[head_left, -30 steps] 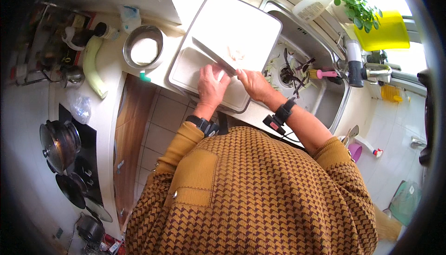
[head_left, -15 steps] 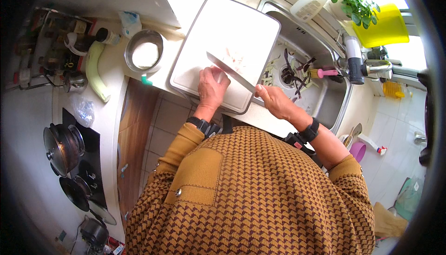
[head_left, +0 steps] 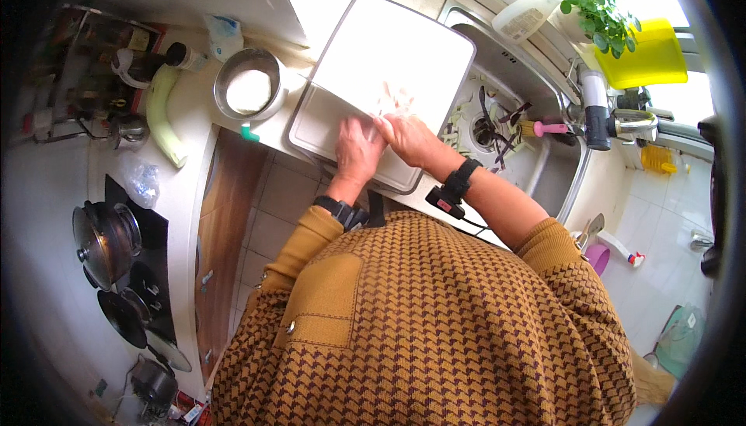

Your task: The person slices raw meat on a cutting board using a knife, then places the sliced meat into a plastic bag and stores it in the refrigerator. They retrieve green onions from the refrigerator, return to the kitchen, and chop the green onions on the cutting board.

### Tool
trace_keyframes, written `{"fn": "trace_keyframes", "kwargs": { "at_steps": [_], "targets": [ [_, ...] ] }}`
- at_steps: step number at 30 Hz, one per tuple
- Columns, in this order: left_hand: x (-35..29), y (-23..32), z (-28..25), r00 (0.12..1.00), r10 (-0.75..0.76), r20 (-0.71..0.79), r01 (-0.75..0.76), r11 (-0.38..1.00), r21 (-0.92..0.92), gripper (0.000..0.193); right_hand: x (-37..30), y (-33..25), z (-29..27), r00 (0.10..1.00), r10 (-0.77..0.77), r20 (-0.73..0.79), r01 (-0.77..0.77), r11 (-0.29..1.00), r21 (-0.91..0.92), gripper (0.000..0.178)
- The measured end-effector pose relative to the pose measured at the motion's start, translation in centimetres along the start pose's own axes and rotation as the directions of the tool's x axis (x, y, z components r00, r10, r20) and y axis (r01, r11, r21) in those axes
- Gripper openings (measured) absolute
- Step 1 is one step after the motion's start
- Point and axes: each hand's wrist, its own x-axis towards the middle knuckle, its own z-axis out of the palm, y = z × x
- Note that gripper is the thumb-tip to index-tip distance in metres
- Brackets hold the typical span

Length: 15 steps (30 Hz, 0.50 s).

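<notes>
On a white cutting board [head_left: 404, 34] my right hand [head_left: 408, 140] grips a kitchen knife [head_left: 338, 94] by its handle. The blade points left across the board and looks like a thin line, seen nearly edge-on. Close beside it my left hand [head_left: 359, 150] is closed, its fingers curled down on the board. Whatever lies under those fingers is hidden. Several pale pinkish cut pieces of food [head_left: 395, 98], washed out by bright light, lie just beyond my right hand.
Right of the board is a steel sink [head_left: 536, 88] with dark and pale peelings [head_left: 489, 119] and a pink-handled brush [head_left: 544, 128]. To the left stand a metal pot [head_left: 268, 65] with white contents, a long pale green gourd [head_left: 162, 119], and a stove with a lidded pot [head_left: 105, 243].
My right hand has moved left and inward, next to my left hand. The knife has swung with it, its blade now reaching farther left. My left hand stays nearly in place.
</notes>
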Motion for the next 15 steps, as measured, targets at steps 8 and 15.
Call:
{"fn": "trace_keyframes", "kwargs": {
  "at_steps": [8, 15],
  "targets": [
    [-0.1, 0.6, -0.5, 0.999, -0.033, 0.018, 0.034, 0.999, -0.033, 0.043, -3.3, 0.4, -2.9, 0.978, 0.135, -0.156, -0.098, 0.970, 0.224, 0.056],
    [-0.1, 0.5, -0.4, 0.999, -0.005, -0.032, 0.002, 0.994, -0.109, 0.039, -8.3, -0.8, -4.8, 0.987, 0.163, 0.008, -0.162, 0.973, 0.164, 0.060]
  ]
}}
